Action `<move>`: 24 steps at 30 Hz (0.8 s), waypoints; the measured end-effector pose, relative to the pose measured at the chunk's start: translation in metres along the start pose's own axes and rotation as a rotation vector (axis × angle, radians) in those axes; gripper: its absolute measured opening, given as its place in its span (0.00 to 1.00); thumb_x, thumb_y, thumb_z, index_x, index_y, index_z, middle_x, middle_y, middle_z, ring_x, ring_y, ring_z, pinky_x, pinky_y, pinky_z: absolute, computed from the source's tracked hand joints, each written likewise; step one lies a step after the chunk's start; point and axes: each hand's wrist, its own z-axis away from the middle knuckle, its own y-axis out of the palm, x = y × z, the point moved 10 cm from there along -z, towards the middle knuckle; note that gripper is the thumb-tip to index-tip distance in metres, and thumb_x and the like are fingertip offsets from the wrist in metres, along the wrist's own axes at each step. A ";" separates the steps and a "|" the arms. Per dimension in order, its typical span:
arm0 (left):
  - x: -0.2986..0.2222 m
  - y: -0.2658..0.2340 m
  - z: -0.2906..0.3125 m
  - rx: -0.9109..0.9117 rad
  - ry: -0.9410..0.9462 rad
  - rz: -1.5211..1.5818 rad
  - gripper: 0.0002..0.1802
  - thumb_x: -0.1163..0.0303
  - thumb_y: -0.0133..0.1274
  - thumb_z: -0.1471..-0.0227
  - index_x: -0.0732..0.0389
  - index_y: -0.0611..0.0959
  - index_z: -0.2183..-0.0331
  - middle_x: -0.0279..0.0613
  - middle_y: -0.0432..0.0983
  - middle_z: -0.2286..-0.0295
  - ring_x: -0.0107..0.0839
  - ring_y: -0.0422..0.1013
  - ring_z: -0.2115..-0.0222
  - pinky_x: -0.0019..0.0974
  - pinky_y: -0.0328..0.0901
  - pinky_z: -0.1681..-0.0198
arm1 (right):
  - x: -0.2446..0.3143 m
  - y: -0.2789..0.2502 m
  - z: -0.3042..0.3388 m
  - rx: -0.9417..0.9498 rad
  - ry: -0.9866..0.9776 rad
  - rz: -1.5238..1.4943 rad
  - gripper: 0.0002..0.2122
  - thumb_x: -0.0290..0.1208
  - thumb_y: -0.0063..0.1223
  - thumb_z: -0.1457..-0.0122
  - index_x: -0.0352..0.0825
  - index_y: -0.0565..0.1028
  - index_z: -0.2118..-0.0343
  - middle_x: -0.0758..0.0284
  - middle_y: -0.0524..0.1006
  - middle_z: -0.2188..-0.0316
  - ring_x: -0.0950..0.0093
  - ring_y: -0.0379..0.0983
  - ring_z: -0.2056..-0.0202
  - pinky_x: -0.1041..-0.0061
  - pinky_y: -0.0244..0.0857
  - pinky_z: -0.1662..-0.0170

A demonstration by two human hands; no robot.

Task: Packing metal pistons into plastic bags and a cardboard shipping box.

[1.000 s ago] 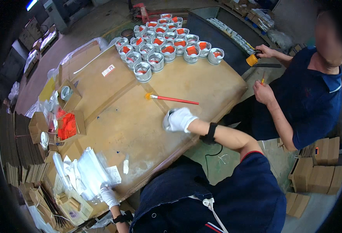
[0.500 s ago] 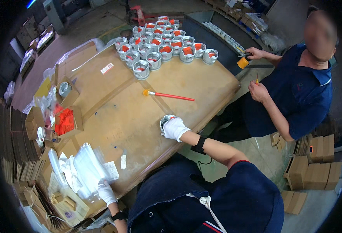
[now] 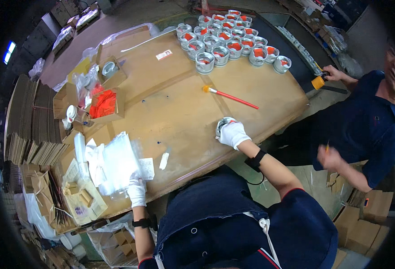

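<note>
My right hand [image 3: 234, 135], in a white glove, is closed around a metal piston [image 3: 222, 123] near the table's right-hand edge. A bit of red shows inside that piston. My left hand [image 3: 137, 192], also gloved, is at the near right corner of a stack of clear plastic bags [image 3: 117, 163]; its fingers look pinched on a bag, though they blend into the bright plastic. Beyond my right hand lies a red-handled brush [image 3: 233, 97] with a yellowish head. Several similar pistons [image 3: 204, 62] stand grouped at the far end, many with red pieces inside.
Cardboard boxes on the left of the table [image 3: 179, 112] hold red material [image 3: 104, 104] and a metal part [image 3: 110, 69]. Stacked flat cardboard [image 3: 34, 121] rises beyond the left edge. At right, a co-worker [image 3: 359, 125] grips a yellow-and-black tool [image 3: 317, 82]. A dark bin [image 3: 287, 49] stands behind.
My view has shifted, so the table appears further right. My left fingers reach further onto the bags. The piston stays in my right hand. The co-worker's nearer hand has lowered.
</note>
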 end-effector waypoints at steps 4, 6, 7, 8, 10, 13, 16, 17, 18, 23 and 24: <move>-0.013 -0.007 0.007 -0.173 0.211 -0.041 0.11 0.70 0.48 0.51 0.66 0.77 0.66 0.51 0.73 0.60 0.50 0.71 0.64 0.43 0.66 0.58 | -0.003 0.007 0.003 0.018 0.037 -0.005 0.17 0.51 0.54 0.51 0.42 0.78 0.68 0.65 0.80 0.72 0.64 0.77 0.67 0.58 0.66 0.64; 0.055 0.055 0.008 0.040 0.138 -1.036 0.11 0.69 0.49 0.50 0.68 0.76 0.67 0.50 0.74 0.60 0.44 0.72 0.64 0.37 0.67 0.58 | 0.006 0.004 0.000 0.008 0.006 -0.010 0.17 0.51 0.54 0.51 0.42 0.78 0.69 0.65 0.80 0.72 0.64 0.77 0.67 0.58 0.66 0.64; 0.039 0.046 -0.005 0.041 0.160 -1.026 0.11 0.69 0.49 0.50 0.68 0.76 0.67 0.50 0.74 0.60 0.44 0.72 0.64 0.37 0.67 0.58 | -0.001 0.008 0.000 0.002 0.032 -0.002 0.17 0.51 0.54 0.51 0.42 0.78 0.69 0.65 0.80 0.72 0.64 0.77 0.67 0.58 0.66 0.64; 0.036 -0.007 -0.026 -0.020 -0.249 -0.368 0.13 0.69 0.50 0.49 0.68 0.76 0.64 0.49 0.73 0.60 0.40 0.72 0.65 0.35 0.67 0.59 | -0.010 0.015 0.001 -0.001 0.063 -0.001 0.16 0.51 0.54 0.51 0.43 0.79 0.70 0.65 0.80 0.72 0.64 0.77 0.67 0.58 0.66 0.64; 0.041 -0.037 -0.027 -0.326 -0.348 0.252 0.15 0.70 0.51 0.48 0.68 0.75 0.59 0.47 0.73 0.62 0.35 0.71 0.67 0.32 0.67 0.63 | -0.004 0.012 0.000 0.000 0.044 0.001 0.16 0.51 0.54 0.51 0.43 0.79 0.70 0.66 0.80 0.72 0.64 0.77 0.67 0.59 0.66 0.64; -0.065 -0.052 -0.041 -0.378 -0.030 0.526 0.16 0.73 0.50 0.49 0.67 0.76 0.57 0.45 0.74 0.64 0.32 0.69 0.68 0.31 0.66 0.65 | -0.003 0.005 0.001 0.021 0.021 -0.010 0.16 0.50 0.53 0.50 0.42 0.78 0.70 0.65 0.80 0.72 0.64 0.77 0.67 0.60 0.67 0.62; -0.132 -0.021 -0.061 -0.246 0.150 0.449 0.12 0.74 0.51 0.53 0.63 0.80 0.63 0.44 0.76 0.70 0.36 0.70 0.71 0.33 0.67 0.68 | 0.010 -0.029 0.011 -0.077 -0.034 -0.207 0.14 0.46 0.50 0.48 0.40 0.78 0.68 0.62 0.79 0.68 0.60 0.76 0.64 0.60 0.67 0.59; -0.168 -0.017 -0.058 -0.232 0.298 0.188 0.10 0.71 0.52 0.53 0.61 0.81 0.66 0.44 0.77 0.72 0.38 0.71 0.73 0.35 0.67 0.68 | 0.013 -0.041 0.016 -0.017 -0.038 -0.318 0.14 0.44 0.49 0.48 0.40 0.78 0.67 0.61 0.79 0.66 0.58 0.75 0.63 0.59 0.67 0.59; -0.171 0.024 -0.060 -0.128 0.354 -0.098 0.10 0.68 0.51 0.52 0.60 0.81 0.67 0.45 0.77 0.74 0.41 0.71 0.74 0.37 0.67 0.67 | 0.013 -0.009 0.001 -0.033 -0.213 -0.446 0.15 0.45 0.48 0.46 0.39 0.79 0.65 0.64 0.80 0.68 0.64 0.76 0.66 0.66 0.69 0.63; -0.181 0.070 -0.057 0.314 0.210 0.191 0.12 0.66 0.48 0.47 0.62 0.81 0.74 0.46 0.77 0.74 0.40 0.74 0.73 0.40 0.68 0.66 | 0.077 0.031 0.009 0.258 -0.031 -1.464 0.24 0.54 0.50 0.45 0.36 0.78 0.58 0.73 0.77 0.71 0.84 0.69 0.73 0.83 0.64 0.72; -0.172 0.064 -0.049 0.304 0.192 0.354 0.12 0.67 0.48 0.47 0.64 0.80 0.74 0.44 0.77 0.75 0.38 0.73 0.74 0.37 0.68 0.68 | 0.105 0.013 0.025 0.473 0.053 -1.445 0.25 0.52 0.53 0.46 0.34 0.76 0.56 0.73 0.77 0.72 0.83 0.69 0.74 0.82 0.62 0.75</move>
